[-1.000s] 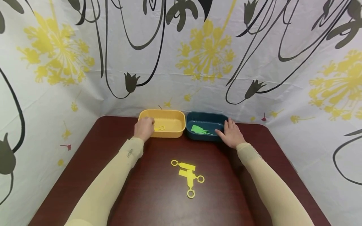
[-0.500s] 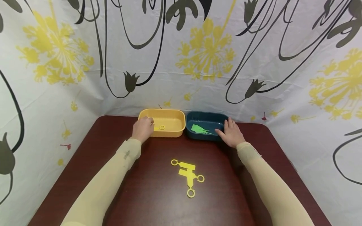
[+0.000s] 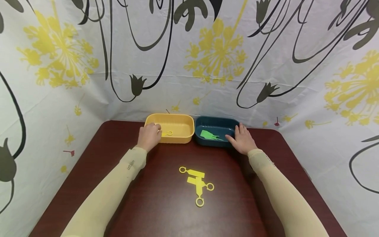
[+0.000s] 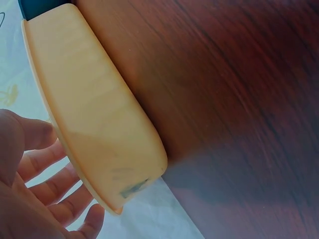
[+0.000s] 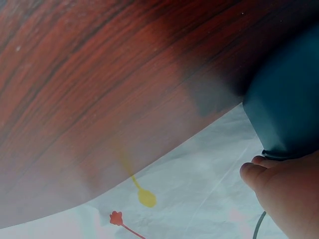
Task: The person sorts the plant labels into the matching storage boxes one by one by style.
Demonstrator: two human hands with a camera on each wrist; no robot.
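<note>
Orange-yellow bin; teal bin; yellow tags; green pieces; red-brown wood-grain table; white cloth, floral print.

Floral white cloth behind a dark reddish-brown table

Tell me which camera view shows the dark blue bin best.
The head view: it shows most of the dark blue bin, including its open top and the green pieces inside. The right wrist view catches only part of its outer wall; the left wrist view, just a small piece.
</note>
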